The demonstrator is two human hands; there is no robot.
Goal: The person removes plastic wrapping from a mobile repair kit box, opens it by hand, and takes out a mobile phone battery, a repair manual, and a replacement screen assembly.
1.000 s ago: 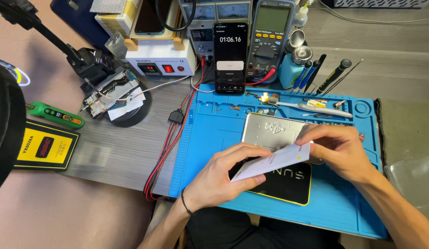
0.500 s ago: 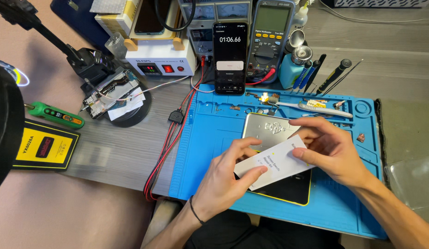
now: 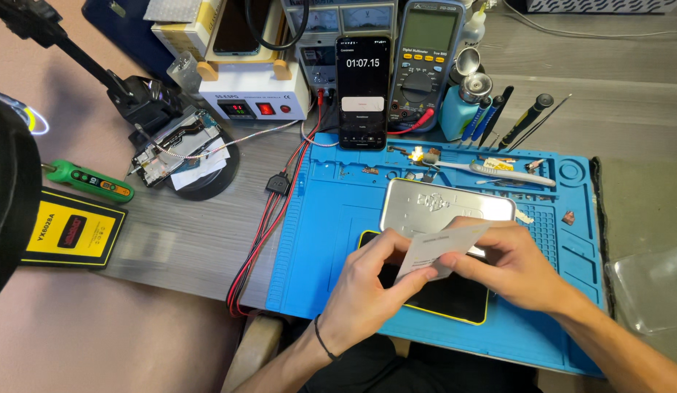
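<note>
Both my hands hold a thin white card (image 3: 441,249) above a black phone with a yellow edge (image 3: 455,298) that lies on the blue work mat (image 3: 331,240). My left hand (image 3: 367,287) pinches the card's lower left edge. My right hand (image 3: 509,266) grips its right side. The card is tilted, its left end low over the phone. A silver metal tin (image 3: 444,207) rests on the mat just behind the phone. My hands hide much of the phone.
A standing phone with a running timer (image 3: 362,91), a multimeter (image 3: 428,62) and a heating station (image 3: 255,94) stand at the back. Red and black leads (image 3: 269,225) run along the mat's left edge. Tweezers, a toothbrush and small parts lie in the mat's top trays. A yellow-black box (image 3: 73,229) sits at left.
The card has turned from flatter to more tilted and shifted slightly right over the phone. My hands have closed in nearer to each other on it.
</note>
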